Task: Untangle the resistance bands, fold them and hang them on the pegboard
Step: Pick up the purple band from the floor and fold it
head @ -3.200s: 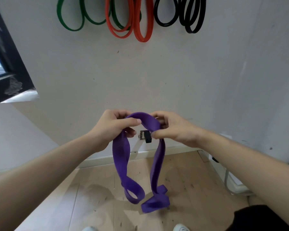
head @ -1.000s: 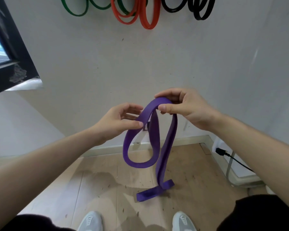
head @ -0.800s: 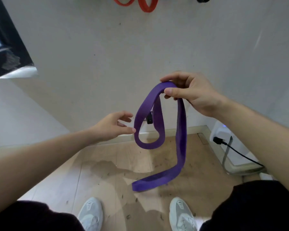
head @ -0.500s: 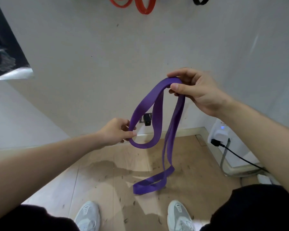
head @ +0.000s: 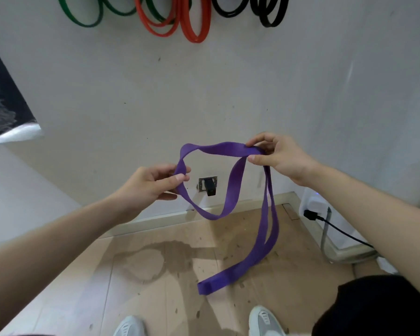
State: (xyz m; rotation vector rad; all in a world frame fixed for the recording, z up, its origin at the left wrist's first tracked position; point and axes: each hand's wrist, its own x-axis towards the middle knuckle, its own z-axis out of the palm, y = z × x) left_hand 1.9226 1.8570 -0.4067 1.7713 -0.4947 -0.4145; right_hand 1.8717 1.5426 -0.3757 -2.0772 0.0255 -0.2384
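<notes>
Head view: I see left hand (head: 150, 187) pinching purple band (head: 218, 148) between thumb and fingers at twisted bend. Right hand (head: 279, 156) pinches same band at higher fold. Hands apart, flat span of band running between them, in front of wall. Short loop sags below span. Longer doubled strand hangs from right hand, low end over wooden floor (head: 155, 275); I cannot tell if it touches. Green bands (head: 83, 18), red bands (head: 194, 25) and black bands (head: 269, 15) hang on wall at top.

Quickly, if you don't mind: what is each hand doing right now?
Left hand: pinching the purple resistance band between thumb and fingers.
Right hand: pinching the same band's upper end.
</notes>
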